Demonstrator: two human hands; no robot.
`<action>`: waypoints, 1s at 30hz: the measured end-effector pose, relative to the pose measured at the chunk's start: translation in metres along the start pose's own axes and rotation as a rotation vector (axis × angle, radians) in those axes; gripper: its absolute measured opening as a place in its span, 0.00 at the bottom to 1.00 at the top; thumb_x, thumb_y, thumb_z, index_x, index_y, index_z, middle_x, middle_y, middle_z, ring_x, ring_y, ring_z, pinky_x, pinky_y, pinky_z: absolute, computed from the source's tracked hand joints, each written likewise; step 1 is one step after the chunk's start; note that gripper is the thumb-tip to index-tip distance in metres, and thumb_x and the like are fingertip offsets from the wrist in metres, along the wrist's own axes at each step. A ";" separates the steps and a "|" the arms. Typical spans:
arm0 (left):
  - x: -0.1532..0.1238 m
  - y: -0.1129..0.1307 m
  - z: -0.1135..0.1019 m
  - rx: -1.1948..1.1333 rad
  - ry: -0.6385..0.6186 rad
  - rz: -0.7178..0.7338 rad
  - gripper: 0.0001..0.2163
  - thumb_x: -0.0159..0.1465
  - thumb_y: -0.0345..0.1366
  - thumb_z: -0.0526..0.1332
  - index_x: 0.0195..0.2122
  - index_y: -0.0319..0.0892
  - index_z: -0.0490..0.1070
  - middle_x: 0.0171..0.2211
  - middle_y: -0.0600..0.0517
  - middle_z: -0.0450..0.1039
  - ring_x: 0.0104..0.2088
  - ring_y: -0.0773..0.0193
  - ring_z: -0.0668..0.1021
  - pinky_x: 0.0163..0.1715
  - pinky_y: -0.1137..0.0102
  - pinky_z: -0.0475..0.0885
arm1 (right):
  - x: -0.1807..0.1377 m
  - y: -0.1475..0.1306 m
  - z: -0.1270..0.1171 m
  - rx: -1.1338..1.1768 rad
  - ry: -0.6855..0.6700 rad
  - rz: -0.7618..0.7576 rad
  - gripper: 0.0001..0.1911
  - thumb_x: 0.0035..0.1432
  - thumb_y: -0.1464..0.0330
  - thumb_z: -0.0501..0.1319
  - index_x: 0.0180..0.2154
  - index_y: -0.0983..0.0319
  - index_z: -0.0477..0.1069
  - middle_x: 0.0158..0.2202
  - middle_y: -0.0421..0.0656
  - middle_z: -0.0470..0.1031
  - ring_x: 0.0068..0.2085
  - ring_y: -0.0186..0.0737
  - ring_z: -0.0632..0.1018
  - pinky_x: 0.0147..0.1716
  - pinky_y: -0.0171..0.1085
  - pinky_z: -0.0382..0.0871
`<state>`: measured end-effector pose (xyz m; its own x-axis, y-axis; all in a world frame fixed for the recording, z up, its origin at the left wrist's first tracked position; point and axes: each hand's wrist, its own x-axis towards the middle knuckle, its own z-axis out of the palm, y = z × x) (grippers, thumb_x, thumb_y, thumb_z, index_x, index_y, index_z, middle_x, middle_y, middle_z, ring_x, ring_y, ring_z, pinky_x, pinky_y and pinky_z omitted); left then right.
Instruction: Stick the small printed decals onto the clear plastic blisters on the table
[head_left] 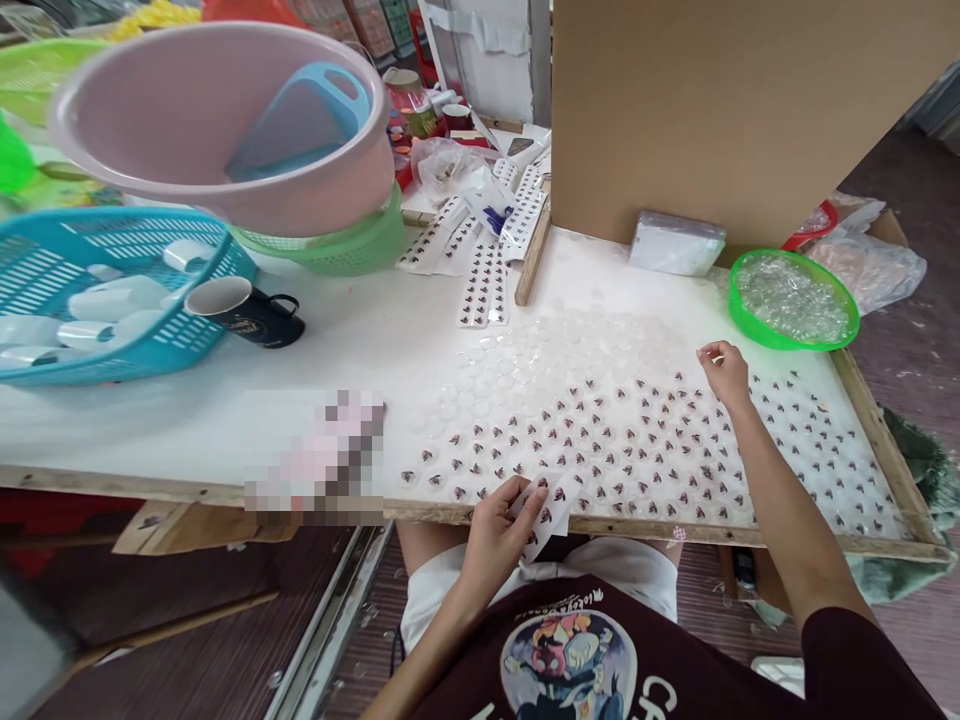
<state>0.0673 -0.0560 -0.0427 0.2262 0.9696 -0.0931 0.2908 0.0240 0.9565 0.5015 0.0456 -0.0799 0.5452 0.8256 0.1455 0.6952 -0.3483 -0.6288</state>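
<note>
My left hand (496,535) pinches a white strip of stickers (559,497) with small dark prints, over the table's front edge. Off to the right, my right hand (727,374) has its fingertips drawn together above the tabletop; whatever they hold, if anything, is too small to make out. Below both hands lie rows of clear round discs (596,445) that each bear a small dark print. Farther back, plain clear discs (517,362) without prints cover the white table (420,350). More printed sticker sheets (484,285) lie at the back, beside a wooden strip (534,258).
A green bowl (795,300) of clear pieces stands at right, near a wrapped pack (676,243) and a cardboard box (720,110). To the left are a dark mug (259,315), a blue basket (210,325) and a pink basin (300,200). Wooden edging (885,460) borders the table.
</note>
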 end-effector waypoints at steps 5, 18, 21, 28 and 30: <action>0.000 0.004 0.003 0.011 -0.030 -0.021 0.19 0.64 0.48 0.59 0.22 0.42 0.59 0.20 0.58 0.51 0.22 0.69 0.58 0.23 0.73 0.54 | 0.012 0.008 -0.002 0.015 -0.096 0.110 0.09 0.52 0.63 0.60 0.30 0.62 0.74 0.29 0.45 0.79 0.30 0.41 0.75 0.33 0.38 0.68; 0.000 -0.003 0.001 0.029 -0.024 0.002 0.18 0.65 0.46 0.58 0.23 0.43 0.59 0.21 0.58 0.51 0.23 0.69 0.57 0.23 0.73 0.54 | 0.012 0.000 0.014 -0.215 -0.153 0.163 0.05 0.49 0.66 0.65 0.31 0.60 0.74 0.29 0.43 0.79 0.35 0.44 0.77 0.35 0.38 0.64; 0.000 -0.002 0.000 0.029 -0.020 0.014 0.18 0.65 0.46 0.58 0.23 0.43 0.59 0.21 0.58 0.52 0.23 0.68 0.58 0.23 0.73 0.54 | 0.007 -0.003 0.010 -0.271 -0.164 0.136 0.03 0.50 0.67 0.64 0.31 0.58 0.74 0.27 0.40 0.77 0.33 0.43 0.75 0.36 0.38 0.62; 0.000 0.004 -0.003 -0.012 0.012 -0.006 0.18 0.65 0.46 0.59 0.22 0.42 0.58 0.22 0.58 0.53 0.24 0.69 0.59 0.24 0.74 0.55 | -0.007 -0.010 -0.002 -0.308 -0.158 0.074 0.06 0.54 0.67 0.60 0.33 0.58 0.76 0.27 0.40 0.76 0.31 0.42 0.74 0.38 0.39 0.61; 0.001 0.006 -0.003 -0.031 0.013 -0.009 0.18 0.64 0.46 0.59 0.22 0.42 0.59 0.21 0.58 0.54 0.24 0.69 0.59 0.23 0.74 0.55 | -0.008 -0.013 -0.006 -0.305 -0.158 0.061 0.06 0.53 0.69 0.60 0.32 0.58 0.76 0.25 0.39 0.75 0.31 0.42 0.74 0.40 0.40 0.61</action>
<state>0.0660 -0.0539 -0.0363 0.2115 0.9724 -0.0986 0.2641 0.0403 0.9637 0.4910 0.0413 -0.0679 0.5274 0.8494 -0.0206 0.7846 -0.4961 -0.3719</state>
